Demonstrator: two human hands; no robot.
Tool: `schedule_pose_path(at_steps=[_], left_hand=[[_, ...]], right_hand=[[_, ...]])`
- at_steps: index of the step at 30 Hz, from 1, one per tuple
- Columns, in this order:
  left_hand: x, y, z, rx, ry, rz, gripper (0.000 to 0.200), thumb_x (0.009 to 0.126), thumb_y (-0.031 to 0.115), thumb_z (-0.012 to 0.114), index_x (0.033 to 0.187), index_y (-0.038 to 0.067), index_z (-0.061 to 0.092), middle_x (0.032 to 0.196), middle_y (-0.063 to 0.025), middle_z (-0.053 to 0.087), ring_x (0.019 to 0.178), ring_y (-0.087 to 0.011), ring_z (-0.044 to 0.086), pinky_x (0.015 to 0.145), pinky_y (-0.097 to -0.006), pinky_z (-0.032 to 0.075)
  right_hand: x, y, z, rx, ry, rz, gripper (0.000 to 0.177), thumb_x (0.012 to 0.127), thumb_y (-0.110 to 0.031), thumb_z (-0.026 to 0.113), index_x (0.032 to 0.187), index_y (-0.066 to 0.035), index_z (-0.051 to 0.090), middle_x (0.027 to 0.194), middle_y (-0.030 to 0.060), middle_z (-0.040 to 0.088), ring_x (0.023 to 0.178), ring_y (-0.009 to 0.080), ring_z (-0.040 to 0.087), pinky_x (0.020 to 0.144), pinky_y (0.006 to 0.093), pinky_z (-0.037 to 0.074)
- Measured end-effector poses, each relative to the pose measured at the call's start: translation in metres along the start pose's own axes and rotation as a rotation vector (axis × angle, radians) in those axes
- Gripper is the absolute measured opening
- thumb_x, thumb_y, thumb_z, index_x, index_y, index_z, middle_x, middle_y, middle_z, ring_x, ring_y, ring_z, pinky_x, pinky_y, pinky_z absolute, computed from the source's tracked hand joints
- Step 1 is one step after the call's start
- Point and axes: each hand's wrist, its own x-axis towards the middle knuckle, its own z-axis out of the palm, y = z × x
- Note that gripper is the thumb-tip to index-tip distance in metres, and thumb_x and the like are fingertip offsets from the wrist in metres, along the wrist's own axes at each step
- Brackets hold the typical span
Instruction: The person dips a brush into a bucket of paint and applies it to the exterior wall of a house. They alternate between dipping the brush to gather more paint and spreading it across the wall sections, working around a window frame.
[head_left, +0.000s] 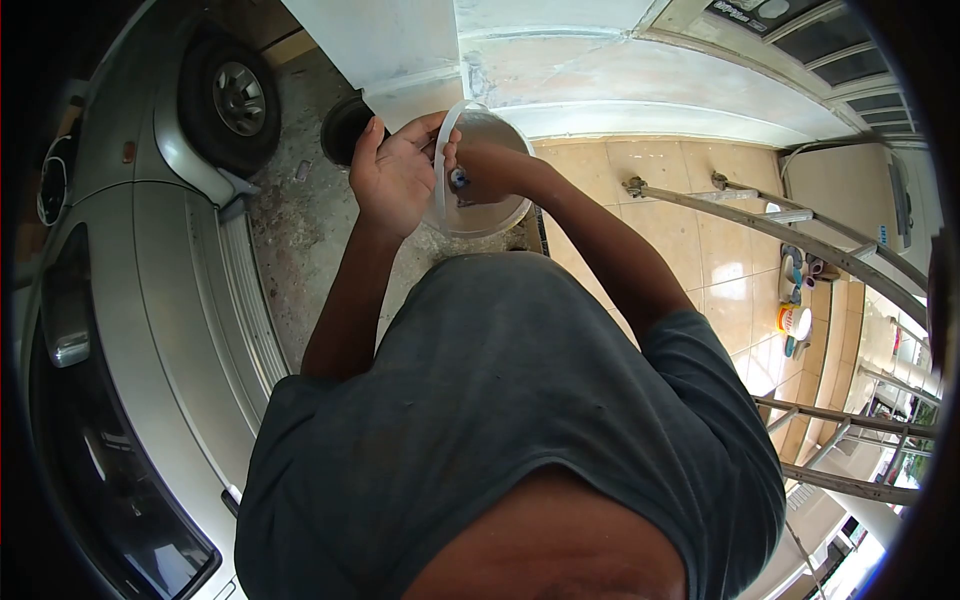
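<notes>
A clear plastic bucket (490, 226) is tilted in front of me, its mouth turned toward my left. My left hand (398, 172) grips its rim, with the fingers curled over the edge and the thumb sticking out. Inside the bucket is my right hand (478, 172), reaching in past the rim. Its fingers look curled, but most of them are hidden. Close beside them shows a small blue and white thing (459, 178), too small to name.
A grey vehicle (150, 260) with a large wheel (238, 98) stands at left. A black container (347, 128) is behind my left hand. Metal ladders (740, 208) reach over the tiled floor (660, 165) at right, near a white tub (795, 321) and footwear (792, 272). A pale wall (560, 75) rises ahead.
</notes>
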Motion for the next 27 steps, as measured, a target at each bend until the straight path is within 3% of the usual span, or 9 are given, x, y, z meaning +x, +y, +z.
schedule_pose_path(at_steps=[5,8,14,17,23,27], left_hand=[[-0.005,-0.004,-0.002,-0.005,-0.025,-0.020,0.095,0.086,0.067,0.028,0.128,-0.017,0.040,0.107,-0.0176,0.053,0.093,-0.0205,0.045,0.085,-0.0311,0.036],[-0.006,-0.003,-0.006,-0.019,-0.044,-0.005,0.095,0.086,0.067,0.028,0.129,-0.017,0.040,0.107,-0.0179,0.053,0.093,-0.0207,0.045,0.085,-0.0317,0.036],[-0.003,0.010,-0.002,-0.090,-0.001,0.049,0.087,0.088,0.062,0.031,0.126,-0.015,0.045,0.105,-0.0191,0.056,0.091,-0.0227,0.047,0.084,-0.0317,0.036],[0.000,0.013,0.000,-0.009,0.031,0.068,0.095,0.086,0.066,0.029,0.130,-0.018,0.038,0.109,-0.0198,0.052,0.097,-0.0225,0.046,0.085,-0.0330,0.037],[0.003,0.014,0.003,-0.036,0.042,0.086,0.094,0.086,0.065,0.033,0.129,-0.018,0.039,0.111,-0.0191,0.051,0.099,-0.0233,0.046,0.086,-0.0335,0.038],[0.005,0.011,0.005,-0.194,0.075,0.094,0.093,0.084,0.064,0.038,0.128,-0.017,0.039,0.109,-0.0178,0.051,0.097,-0.0234,0.047,0.085,-0.0336,0.039]], right_hand=[[-0.044,-0.007,-0.052,0.262,0.299,0.038,0.020,0.078,-0.015,0.069,0.092,0.001,0.067,0.078,0.0157,0.068,0.072,0.0237,0.067,0.068,0.0333,0.053],[-0.075,0.002,-0.066,0.713,0.426,0.184,0.018,0.086,-0.014,0.066,0.092,0.003,0.068,0.075,0.0117,0.068,0.065,0.0134,0.066,0.062,0.0232,0.053],[-0.105,0.054,-0.053,1.263,0.743,0.223,0.022,0.088,-0.013,0.063,0.101,0.005,0.064,0.082,0.0115,0.068,0.065,0.0155,0.066,0.061,0.0245,0.055],[-0.112,0.063,-0.050,1.387,0.791,0.218,0.022,0.089,-0.012,0.061,0.102,0.005,0.062,0.083,0.0116,0.068,0.064,0.0157,0.066,0.060,0.0237,0.055],[-0.114,0.069,-0.047,1.475,0.836,0.182,0.020,0.090,-0.011,0.059,0.101,0.006,0.062,0.078,0.0104,0.067,0.063,0.0142,0.066,0.059,0.0222,0.055],[-0.115,0.068,-0.057,1.559,0.879,0.141,0.020,0.090,-0.011,0.059,0.100,0.006,0.062,0.077,0.0098,0.067,0.062,0.0144,0.066,0.058,0.0223,0.055]])
